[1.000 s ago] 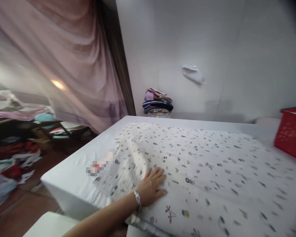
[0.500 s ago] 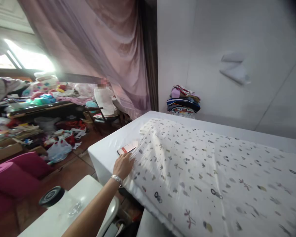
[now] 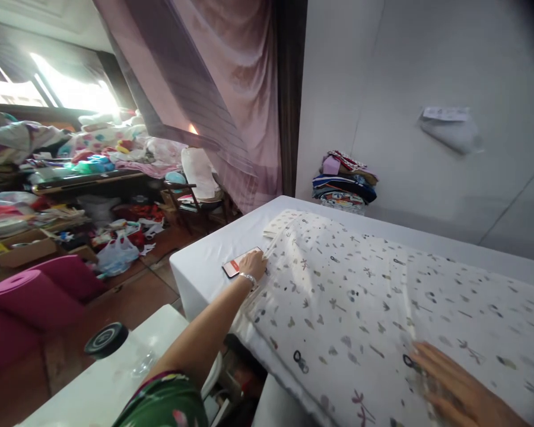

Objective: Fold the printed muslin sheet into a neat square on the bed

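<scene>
A white cloth printed with small plants and other motifs (image 3: 329,284) lies spread over the white-covered table (image 3: 204,255), with a few creases in it. My left hand (image 3: 253,265), a silver bracelet at its wrist, has its fingers closed on the cloth's left edge. Right beside it, a phone (image 3: 232,268) with a lit screen lies on the table, partly covered by that hand. Low on the right, my right hand (image 3: 458,379) rests over the cloth with fingers stretched out, somewhat blurred. A folded corner of cloth (image 3: 278,224) shows at the far left end.
A small white table (image 3: 160,332) with a black-lidded clear jar (image 3: 107,341) stands at lower left. Pink rolls (image 3: 48,296), bags and boxes crowd the floor. Folded fabrics (image 3: 345,181) are stacked by the wall. Behind a drape (image 3: 244,118), a person (image 3: 200,172) sits on a chair.
My left hand has moved forward along the cloth's edge, now partly over the phone. My right hand has come into view at lower right. The view has shifted slightly left.
</scene>
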Available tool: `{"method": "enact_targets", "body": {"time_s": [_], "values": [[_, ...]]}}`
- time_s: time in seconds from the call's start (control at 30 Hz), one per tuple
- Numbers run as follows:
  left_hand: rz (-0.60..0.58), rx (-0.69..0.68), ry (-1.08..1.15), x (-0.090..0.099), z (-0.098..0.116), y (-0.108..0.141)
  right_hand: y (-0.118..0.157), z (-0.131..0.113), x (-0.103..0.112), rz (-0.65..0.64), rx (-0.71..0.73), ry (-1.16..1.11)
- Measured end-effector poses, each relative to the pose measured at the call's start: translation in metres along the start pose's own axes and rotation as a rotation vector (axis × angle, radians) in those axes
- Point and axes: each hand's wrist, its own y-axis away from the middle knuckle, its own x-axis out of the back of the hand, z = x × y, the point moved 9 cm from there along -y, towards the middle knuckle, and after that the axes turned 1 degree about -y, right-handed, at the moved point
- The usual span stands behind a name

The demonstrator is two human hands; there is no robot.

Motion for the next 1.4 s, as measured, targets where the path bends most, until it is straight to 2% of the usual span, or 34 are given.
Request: {"method": "enact_targets", "body": {"time_s": [0.1,0.17,0.27,0.37,0.47,0.6,0.8,1.03,1.23,1.4], "values": [[-0.015,0.022,0.016,-0.009,-0.004,-0.005,-0.025,-0.034,-0.026,-0.237,0.088,0.029],[-0.028,0.043,0.032,-0.014,-0.007,-0.007,-0.041,-0.055,-0.033,-0.328,0.124,0.002],[-0.048,0.077,0.055,-0.017,-0.013,-0.010,-0.063,-0.076,-0.041,-0.394,0.149,-0.054],[-0.018,0.091,0.065,-0.012,-0.020,-0.012,-0.079,-0.086,-0.053,-0.414,0.179,-0.088],[0.009,0.104,0.065,-0.008,-0.029,-0.010,-0.086,-0.087,-0.063,-0.383,0.220,-0.091],[-0.005,0.080,0.078,-0.011,-0.030,-0.009,-0.089,-0.083,-0.062,-0.279,0.228,-0.081],[-0.004,-0.021,0.043,-0.009,-0.007,-0.029,-0.094,-0.085,-0.060,-0.233,0.207,-0.018],[-0.074,-0.035,0.074,-0.018,0.019,-0.068,-0.094,-0.084,-0.059,-0.115,0.196,-0.027],[-0.080,0.045,0.115,-0.017,0.009,-0.078,-0.088,-0.082,-0.062,-0.086,0.213,0.018],[-0.093,0.038,0.179,-0.022,0.009,-0.088,-0.097,-0.092,-0.053,-0.099,0.240,-0.011]]}}
